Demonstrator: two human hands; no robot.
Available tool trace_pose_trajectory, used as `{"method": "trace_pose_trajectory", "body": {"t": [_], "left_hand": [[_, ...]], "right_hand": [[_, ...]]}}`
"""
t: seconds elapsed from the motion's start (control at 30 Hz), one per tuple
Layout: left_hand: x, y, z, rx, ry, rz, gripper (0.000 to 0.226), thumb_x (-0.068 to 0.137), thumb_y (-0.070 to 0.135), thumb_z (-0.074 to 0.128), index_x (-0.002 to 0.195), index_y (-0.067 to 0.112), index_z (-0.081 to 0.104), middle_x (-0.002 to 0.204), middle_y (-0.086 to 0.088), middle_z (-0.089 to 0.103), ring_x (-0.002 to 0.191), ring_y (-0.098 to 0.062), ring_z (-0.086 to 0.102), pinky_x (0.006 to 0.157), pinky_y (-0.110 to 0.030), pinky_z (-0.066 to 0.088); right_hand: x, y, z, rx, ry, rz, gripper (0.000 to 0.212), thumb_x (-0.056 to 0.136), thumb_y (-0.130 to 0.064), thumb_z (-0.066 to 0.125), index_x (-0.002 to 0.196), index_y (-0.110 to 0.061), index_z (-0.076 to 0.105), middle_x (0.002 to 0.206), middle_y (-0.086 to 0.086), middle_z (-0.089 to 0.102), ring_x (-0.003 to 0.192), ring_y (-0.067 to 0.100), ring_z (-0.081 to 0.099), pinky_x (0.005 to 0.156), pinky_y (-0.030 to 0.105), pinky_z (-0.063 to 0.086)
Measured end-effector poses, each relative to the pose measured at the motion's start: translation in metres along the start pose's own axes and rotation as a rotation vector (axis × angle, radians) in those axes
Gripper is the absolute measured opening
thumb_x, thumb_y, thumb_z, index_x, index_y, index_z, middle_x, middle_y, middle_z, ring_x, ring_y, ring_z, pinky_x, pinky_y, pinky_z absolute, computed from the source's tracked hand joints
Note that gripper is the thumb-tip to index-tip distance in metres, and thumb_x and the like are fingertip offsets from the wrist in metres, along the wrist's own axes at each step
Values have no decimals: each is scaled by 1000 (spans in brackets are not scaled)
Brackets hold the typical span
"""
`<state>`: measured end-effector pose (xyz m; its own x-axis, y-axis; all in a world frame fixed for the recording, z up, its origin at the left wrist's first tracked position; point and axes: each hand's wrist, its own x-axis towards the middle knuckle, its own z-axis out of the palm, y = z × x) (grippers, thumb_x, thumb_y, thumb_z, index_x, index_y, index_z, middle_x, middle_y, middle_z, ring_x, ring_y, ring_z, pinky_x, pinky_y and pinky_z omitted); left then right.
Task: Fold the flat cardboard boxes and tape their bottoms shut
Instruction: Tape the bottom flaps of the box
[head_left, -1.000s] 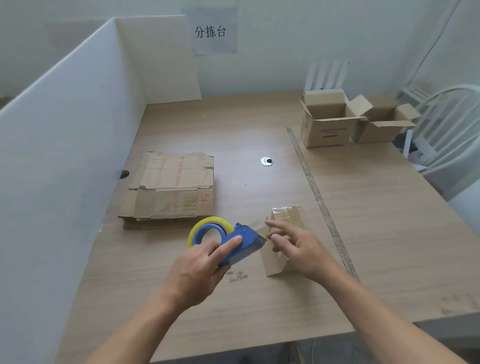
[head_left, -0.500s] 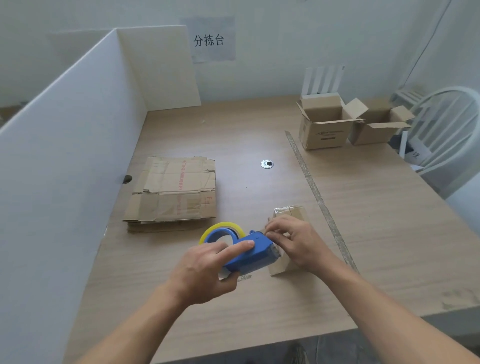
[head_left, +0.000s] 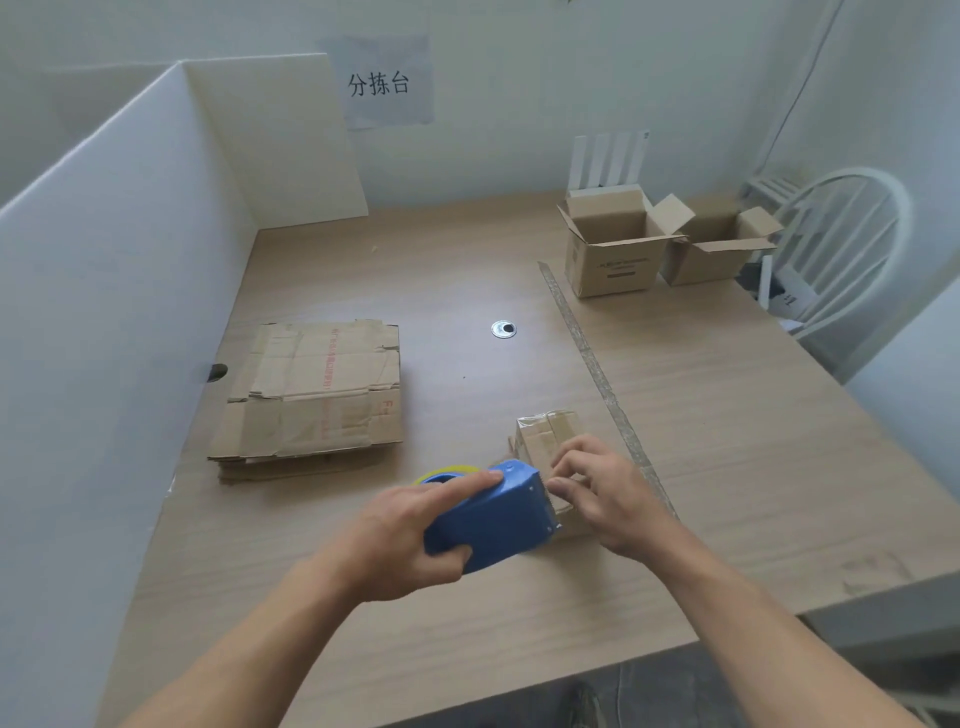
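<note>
Your left hand is clamping the tape dispenser, long axis left-right, cutter facing the small box, right of the flat stack. Your right hand is gripping that box. The yellow roll is hiding behind your left hand more than before.

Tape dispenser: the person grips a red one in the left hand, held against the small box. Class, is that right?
Wrong colour. The head view shows the tape dispenser is blue, not red. The left hand does grip it against the small box.

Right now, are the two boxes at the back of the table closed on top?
No, the bigger box and the smaller box both have their flaps open.
</note>
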<state>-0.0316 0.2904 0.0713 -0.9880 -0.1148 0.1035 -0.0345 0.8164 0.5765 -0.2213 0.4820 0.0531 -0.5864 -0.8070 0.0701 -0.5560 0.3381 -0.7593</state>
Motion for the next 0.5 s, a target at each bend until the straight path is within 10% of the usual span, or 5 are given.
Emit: {"method": "trace_pose_trajectory", "body": {"t": [0.2,0.37,0.5], "left_hand": [[5,-7,2,-37,-148,-106,73,69,37,59,135,59,36,94,23,60,70,1,52,62,-10,42],[26,2,25,-64,-225,-211,71,70,39,58,134,59,37,100,10,65,78,-6,59,69,-20,51],[41,7,45,-59,-279,-295,71,68,40,56,135,59,37,102,10,65,82,-11,62,71,-27,55]], "right_hand": [[-25,41,-59,39,116,225,18,89,-15,70,73,-18,66,100,-9,60,95,-6,56,81,3,34],[-41,73,-48,246,114,417,10,93,-18,65,84,-15,65,103,7,67,91,20,65,83,40,57],[-46,87,-39,301,112,533,16,91,-28,68,85,-14,64,88,1,68,82,19,65,82,45,59]]}}
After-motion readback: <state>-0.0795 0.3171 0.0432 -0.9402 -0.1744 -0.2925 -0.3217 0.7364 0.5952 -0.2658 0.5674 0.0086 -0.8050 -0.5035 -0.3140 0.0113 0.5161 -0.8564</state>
